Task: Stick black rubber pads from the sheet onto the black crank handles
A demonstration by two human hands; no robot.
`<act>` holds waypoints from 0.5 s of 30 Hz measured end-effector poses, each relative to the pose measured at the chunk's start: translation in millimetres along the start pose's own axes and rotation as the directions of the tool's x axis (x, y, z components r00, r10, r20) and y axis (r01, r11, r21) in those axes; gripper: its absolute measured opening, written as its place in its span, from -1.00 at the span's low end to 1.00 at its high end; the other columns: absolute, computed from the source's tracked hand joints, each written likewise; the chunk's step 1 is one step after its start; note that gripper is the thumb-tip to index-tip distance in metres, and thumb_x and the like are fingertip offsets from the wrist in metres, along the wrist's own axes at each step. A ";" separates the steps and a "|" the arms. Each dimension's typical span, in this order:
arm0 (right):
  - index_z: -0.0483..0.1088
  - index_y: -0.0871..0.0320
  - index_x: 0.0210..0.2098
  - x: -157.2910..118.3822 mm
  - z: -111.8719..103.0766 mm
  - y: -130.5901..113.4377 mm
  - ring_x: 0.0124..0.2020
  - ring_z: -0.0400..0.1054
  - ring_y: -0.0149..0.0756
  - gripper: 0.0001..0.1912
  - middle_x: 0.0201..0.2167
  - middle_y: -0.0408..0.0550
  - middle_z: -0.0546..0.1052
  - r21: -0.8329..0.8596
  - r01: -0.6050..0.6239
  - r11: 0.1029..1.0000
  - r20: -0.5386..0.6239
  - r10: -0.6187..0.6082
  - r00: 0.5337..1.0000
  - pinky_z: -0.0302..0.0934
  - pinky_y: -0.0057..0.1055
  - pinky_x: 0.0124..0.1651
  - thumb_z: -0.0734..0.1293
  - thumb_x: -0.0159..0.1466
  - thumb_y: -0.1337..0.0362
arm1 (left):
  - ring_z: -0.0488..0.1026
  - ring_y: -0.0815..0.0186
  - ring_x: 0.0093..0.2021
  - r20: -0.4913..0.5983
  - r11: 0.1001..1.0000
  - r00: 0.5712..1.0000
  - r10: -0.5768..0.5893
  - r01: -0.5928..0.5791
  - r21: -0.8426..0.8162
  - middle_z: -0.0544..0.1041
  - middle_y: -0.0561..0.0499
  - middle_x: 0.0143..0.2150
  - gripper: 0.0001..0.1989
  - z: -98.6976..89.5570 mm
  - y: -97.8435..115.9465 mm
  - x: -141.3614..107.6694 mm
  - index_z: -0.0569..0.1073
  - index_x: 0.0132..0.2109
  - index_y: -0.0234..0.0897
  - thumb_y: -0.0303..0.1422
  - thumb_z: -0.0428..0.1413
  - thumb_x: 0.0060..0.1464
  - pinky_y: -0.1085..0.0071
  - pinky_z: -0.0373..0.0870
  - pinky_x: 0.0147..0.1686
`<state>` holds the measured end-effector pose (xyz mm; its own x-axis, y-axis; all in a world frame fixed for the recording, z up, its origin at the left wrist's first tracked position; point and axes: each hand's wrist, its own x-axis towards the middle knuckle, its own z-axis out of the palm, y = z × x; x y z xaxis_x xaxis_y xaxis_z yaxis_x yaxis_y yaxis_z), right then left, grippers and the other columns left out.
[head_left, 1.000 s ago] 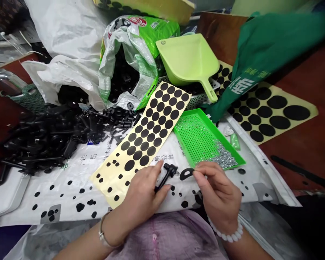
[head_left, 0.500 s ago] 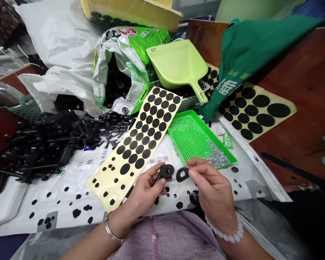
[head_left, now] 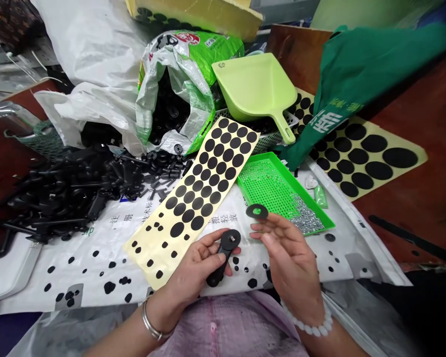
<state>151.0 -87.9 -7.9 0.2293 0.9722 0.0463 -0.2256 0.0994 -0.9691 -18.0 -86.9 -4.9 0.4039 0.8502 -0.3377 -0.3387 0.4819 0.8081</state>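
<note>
A black plastic part [head_left: 229, 242] with a round head and a short handle is in my left hand [head_left: 196, 270], thumb pressed on its neck. A small metallic piece shows in the round head. At the fingertips of my right hand [head_left: 292, 263] is a black foam ring [head_left: 256, 211], above and to the right of the part and apart from it. The sheet of black round stickers [head_left: 200, 191] lies beyond my left hand. Behind my right hand sits the green tray [head_left: 252, 198] with small metal pieces at its right end.
Black plastic parts [head_left: 70, 188] are heaped at the left, beside open sacks [head_left: 148, 94]. A light green dustpan [head_left: 254, 84] rests on a basket at the back. Green cloth [head_left: 357, 74] and another sticker sheet [head_left: 397, 181] are at the right. Black scraps dot the white covering [head_left: 104, 238].
My right hand has raised the foam ring up and away from the black part, turning it flatter. My left hand has tilted the part, so more of its handle shows. The view has shifted slightly.
</note>
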 end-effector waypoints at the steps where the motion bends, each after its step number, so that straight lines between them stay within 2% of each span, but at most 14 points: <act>1: 0.29 0.07 -0.01 -1.0 0.9 0.7 -0.11 0.38 -0.21 -0.65 -0.11 0.03 0.46 -0.039 0.013 0.999 0.026 -0.012 1.000 0.29 -0.15 -0.02 0.33 0.21 0.26 | 0.42 0.43 -0.49 0.005 1.000 1.000 -0.003 0.003 -0.001 0.56 -0.15 -0.17 -0.54 -1.0 -0.1 -1.1 0.36 0.08 -0.31 -0.40 0.19 0.01 0.44 0.28 -0.36; 6: 0.09 0.05 0.15 -6.4 2.9 4.5 -0.01 0.30 -0.16 -0.46 0.01 0.08 0.37 -0.207 0.072 0.976 0.257 -0.017 0.966 0.23 -0.10 0.03 0.30 0.21 0.31 | 0.41 0.43 -0.49 0.039 1.000 0.999 0.011 -0.012 0.026 0.54 -0.08 -0.23 -0.53 -5.0 -1.3 -6.1 0.34 0.11 -0.28 -0.39 0.18 0.02 0.46 0.26 -0.41; 9: -0.05 0.01 0.24 -8.4 1.3 4.3 0.04 0.25 -0.16 -0.34 0.07 0.06 0.33 -0.291 0.121 0.949 0.423 0.014 0.906 0.15 -0.10 0.10 0.28 0.21 0.36 | 0.39 0.43 -0.52 0.034 0.997 0.999 0.010 -0.012 0.077 0.49 0.04 -0.40 -0.44 -6.3 -0.6 -9.3 0.23 0.19 -0.28 -0.36 0.17 0.04 0.47 0.24 -0.44; 11: -0.08 -0.02 0.25 -9.0 0.3 3.7 0.04 0.26 -0.20 -0.31 0.04 0.01 0.35 -0.331 0.187 0.925 0.516 0.011 0.857 0.13 -0.16 0.11 0.26 0.22 0.40 | 0.38 0.42 -0.55 0.032 0.992 0.999 -0.008 0.004 0.124 0.41 0.13 -0.51 -0.37 -6.6 1.7 -11.3 0.14 0.23 -0.28 -0.33 0.17 0.04 0.48 0.23 -0.47; 13: -0.08 -0.03 0.25 -9.1 0.1 3.6 -0.02 0.29 -0.24 -0.32 -0.02 -0.03 0.38 -0.330 0.247 0.911 0.571 -0.015 0.821 0.17 -0.25 0.06 0.25 0.22 0.41 | 0.37 0.42 -0.57 0.046 0.982 0.998 -0.031 0.022 0.185 0.38 0.16 -0.55 -0.35 -6.7 5.3 -12.8 0.11 0.24 -0.28 -0.30 0.15 0.05 0.49 0.21 -0.52; 15: -0.08 -0.02 0.25 -9.1 0.9 4.5 -0.10 0.33 -0.28 -0.31 -0.08 -0.05 0.40 -0.320 0.270 0.908 0.574 -0.041 0.818 0.22 -0.32 -0.01 0.26 0.22 0.41 | 0.37 0.42 -0.55 0.059 0.970 0.998 -0.037 0.021 0.244 0.40 0.14 -0.53 -0.39 -6.4 9.7 -13.9 0.14 0.23 -0.29 -0.30 0.14 0.07 0.48 0.23 -0.50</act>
<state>147.0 -96.1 -12.4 -0.3468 0.9125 0.2167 0.1595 0.2851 -0.9451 -32.3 -92.8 4.5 0.4651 0.8181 -0.3383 -0.1127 0.4337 0.8940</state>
